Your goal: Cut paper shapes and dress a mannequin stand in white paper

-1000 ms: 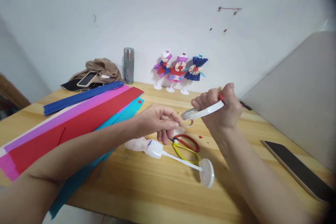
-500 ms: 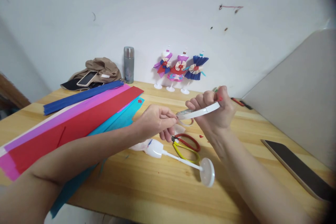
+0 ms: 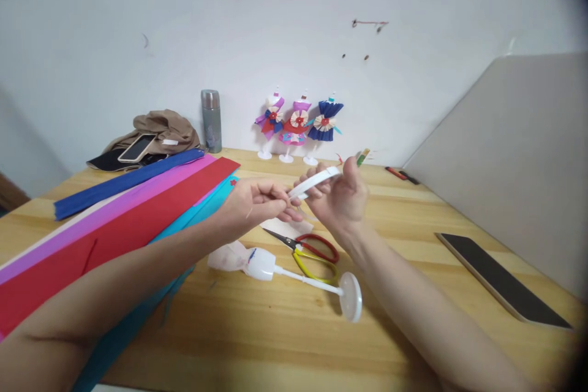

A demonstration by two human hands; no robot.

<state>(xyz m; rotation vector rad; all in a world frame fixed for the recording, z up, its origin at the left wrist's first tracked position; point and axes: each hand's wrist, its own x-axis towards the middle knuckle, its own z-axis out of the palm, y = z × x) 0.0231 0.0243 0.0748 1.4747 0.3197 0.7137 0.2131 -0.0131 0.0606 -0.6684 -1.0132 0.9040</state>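
A thin white roll of tape (image 3: 316,181) is held up between my two hands over the table. My left hand (image 3: 261,201) pinches the near-left edge of the roll with thumb and fingers. On the other side my right hand (image 3: 343,199) has its fingers curled under the roll, thumb raised. Below them lie scissors (image 3: 316,259) with one red and one yellow handle, blades partly over a pale paper piece (image 3: 296,229). A white mini dress form (image 3: 261,263) rests on its side in front, pale material at its upper end and a round base at right.
Long crepe paper strips, red (image 3: 138,214), blue (image 3: 124,182), pink and teal, cover the left. Three dressed mini forms (image 3: 298,122) stand by the wall near a flask (image 3: 211,122). A phone (image 3: 138,148) lies by brown cloth (image 3: 172,128); a dark flat slab (image 3: 500,282) sits right.
The view has shifted, and both hands with the tape roll appear farther left. My right hand has turned its palm more upward and its thumb now stands away from the roll.
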